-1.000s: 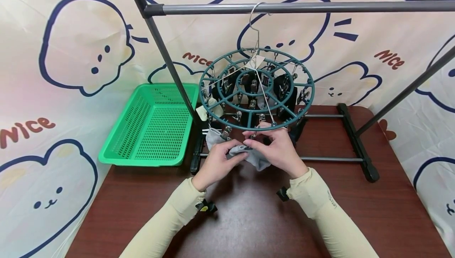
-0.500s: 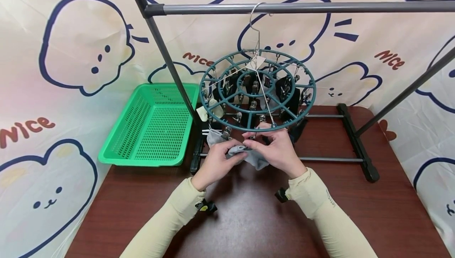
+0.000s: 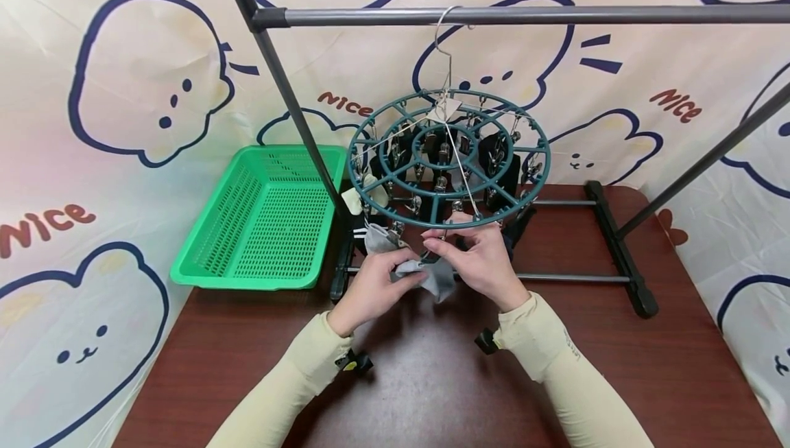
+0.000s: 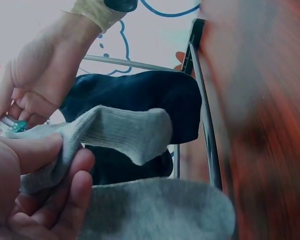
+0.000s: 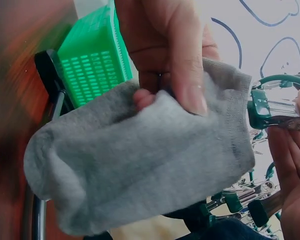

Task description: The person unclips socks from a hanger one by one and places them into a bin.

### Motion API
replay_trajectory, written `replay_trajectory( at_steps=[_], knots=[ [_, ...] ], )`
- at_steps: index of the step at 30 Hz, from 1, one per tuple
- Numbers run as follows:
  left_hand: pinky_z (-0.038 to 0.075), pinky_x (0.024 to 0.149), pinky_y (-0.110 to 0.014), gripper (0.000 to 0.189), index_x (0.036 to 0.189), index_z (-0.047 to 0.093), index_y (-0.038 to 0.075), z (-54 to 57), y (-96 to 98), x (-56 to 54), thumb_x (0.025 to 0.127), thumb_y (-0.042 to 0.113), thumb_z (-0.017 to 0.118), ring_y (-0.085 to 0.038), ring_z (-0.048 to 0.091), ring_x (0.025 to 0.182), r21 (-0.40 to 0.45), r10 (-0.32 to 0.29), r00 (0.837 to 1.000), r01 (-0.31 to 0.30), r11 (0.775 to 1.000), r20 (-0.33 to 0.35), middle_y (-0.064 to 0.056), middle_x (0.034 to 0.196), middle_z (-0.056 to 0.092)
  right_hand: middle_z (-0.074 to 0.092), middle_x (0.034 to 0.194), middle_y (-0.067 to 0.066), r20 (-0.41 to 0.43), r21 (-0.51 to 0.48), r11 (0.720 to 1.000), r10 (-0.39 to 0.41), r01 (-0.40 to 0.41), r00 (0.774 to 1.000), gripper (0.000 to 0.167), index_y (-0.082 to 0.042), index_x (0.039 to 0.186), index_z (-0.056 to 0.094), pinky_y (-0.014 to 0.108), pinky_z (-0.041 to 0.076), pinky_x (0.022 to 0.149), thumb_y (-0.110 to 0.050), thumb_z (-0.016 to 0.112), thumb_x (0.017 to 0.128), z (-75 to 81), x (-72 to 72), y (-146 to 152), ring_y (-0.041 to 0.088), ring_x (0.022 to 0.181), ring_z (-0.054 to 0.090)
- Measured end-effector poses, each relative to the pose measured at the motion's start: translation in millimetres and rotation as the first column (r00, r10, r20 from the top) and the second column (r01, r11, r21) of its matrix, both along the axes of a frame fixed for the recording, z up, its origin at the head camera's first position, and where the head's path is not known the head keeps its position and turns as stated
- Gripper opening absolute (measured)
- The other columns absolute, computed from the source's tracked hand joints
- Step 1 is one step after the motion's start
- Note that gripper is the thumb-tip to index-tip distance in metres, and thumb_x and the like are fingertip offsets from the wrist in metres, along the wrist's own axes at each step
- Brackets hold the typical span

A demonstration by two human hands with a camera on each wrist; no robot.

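In the head view a round teal clip hanger (image 3: 397, 215) hangs with several dark and grey socks clipped below it. My left hand (image 3: 369, 288) pinches a grey sock (image 5: 140, 160) between thumb and fingers near its cuff. At the hanger's front edge, my right hand (image 3: 484, 261) holds a metal clip with green tips (image 5: 260, 109) between thumb and fingers. The right wrist view shows the clip's green tips right at the sock's cuff. Another grey sock (image 4: 160, 212) hangs close by, and a dark sock (image 4: 140, 97) is behind in the left wrist view.
A green perforated basket (image 3: 271, 221) stands on the brown table (image 3: 432, 379) at the left. Over the table runs a grey rack bar (image 3: 586, 16), with a slanted post (image 3: 290, 101) between basket and hanger. The rack's black foot (image 3: 620, 249) stands at the right.
My left hand has shifted slightly left and the grey sock in it has turned, its free end hanging lower. The right hand stays nearly in place; the hanger has moved slightly right and down.
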State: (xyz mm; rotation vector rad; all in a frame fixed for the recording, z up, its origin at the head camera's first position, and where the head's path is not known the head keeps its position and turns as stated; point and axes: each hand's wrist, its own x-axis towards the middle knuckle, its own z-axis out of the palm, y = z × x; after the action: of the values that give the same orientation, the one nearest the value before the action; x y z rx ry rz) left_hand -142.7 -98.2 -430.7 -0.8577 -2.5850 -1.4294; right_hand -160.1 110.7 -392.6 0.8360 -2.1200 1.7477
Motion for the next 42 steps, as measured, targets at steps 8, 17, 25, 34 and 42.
replay_trajectory(
  at_steps=[8,17,25,34,42],
  knots=[
    [0.054,0.076,-0.026,0.004,0.099,0.075,0.018,4.3,-9.7,14.4,0.095,0.019,0.077,-0.003,0.063,0.08,-0.151,-0.026,0.998,0.018,0.988,-0.052,0.009,0.092,0.073,0.072,0.086,0.005,0.027,-0.008,1.0,-0.009,0.009,1.0,0.015,-0.005,0.1,0.082,0.029,0.043,0.07,0.003,0.078,0.089,0.7,0.4,1.5,0.015,0.08,0.055],
    [0.057,0.075,-0.027,0.016,0.099,0.075,0.016,28.5,-35.4,21.7,0.089,0.007,0.081,-0.004,0.065,0.081,-0.089,-0.065,0.985,0.051,0.995,-0.159,0.006,0.092,0.075,0.073,0.092,0.005,0.075,0.007,1.0,-0.026,0.025,0.997,0.016,-0.004,0.105,0.081,0.026,0.049,0.069,-0.001,0.079,0.09,2.5,1.5,3.6,0.015,0.09,0.062],
    [0.048,0.068,-0.024,0.018,0.101,0.075,0.021,54.7,-65.4,20.6,0.091,0.007,0.079,-0.006,0.058,0.074,-0.032,0.029,0.976,-0.037,0.999,-0.216,0.01,0.091,0.072,0.073,0.094,0.007,0.089,-0.005,0.999,-0.031,0.032,0.996,0.015,-0.007,0.104,0.08,0.025,0.053,0.074,-0.001,0.078,0.09,0.1,0.3,7.2,0.014,0.092,0.066],
    [0.041,0.064,-0.021,0.017,0.101,0.076,0.019,77.2,-98.9,14.2,0.09,0.007,0.08,-0.006,0.051,0.067,-0.014,0.187,0.935,-0.201,0.98,-0.301,0.007,0.087,0.072,0.072,0.096,0.006,0.077,0.008,0.999,-0.036,0.036,0.996,0.017,-0.006,0.106,0.08,0.025,0.052,0.07,0.001,0.076,0.091,-5.9,0.8,14.5,0.013,0.084,0.063],
    [0.042,0.063,-0.021,0.018,0.101,0.077,0.011,81.6,-131.7,1.2,0.086,0.004,0.083,-0.004,0.053,0.071,0.019,0.335,0.884,-0.348,0.937,-0.326,-0.001,0.089,0.074,0.071,0.094,0.002,0.083,-0.009,0.999,-0.041,0.042,0.996,0.016,-0.005,0.104,0.08,0.026,0.053,0.072,0.003,0.076,0.091,-7.9,1.4,18.8,0.014,0.082,0.063]
  ],
)
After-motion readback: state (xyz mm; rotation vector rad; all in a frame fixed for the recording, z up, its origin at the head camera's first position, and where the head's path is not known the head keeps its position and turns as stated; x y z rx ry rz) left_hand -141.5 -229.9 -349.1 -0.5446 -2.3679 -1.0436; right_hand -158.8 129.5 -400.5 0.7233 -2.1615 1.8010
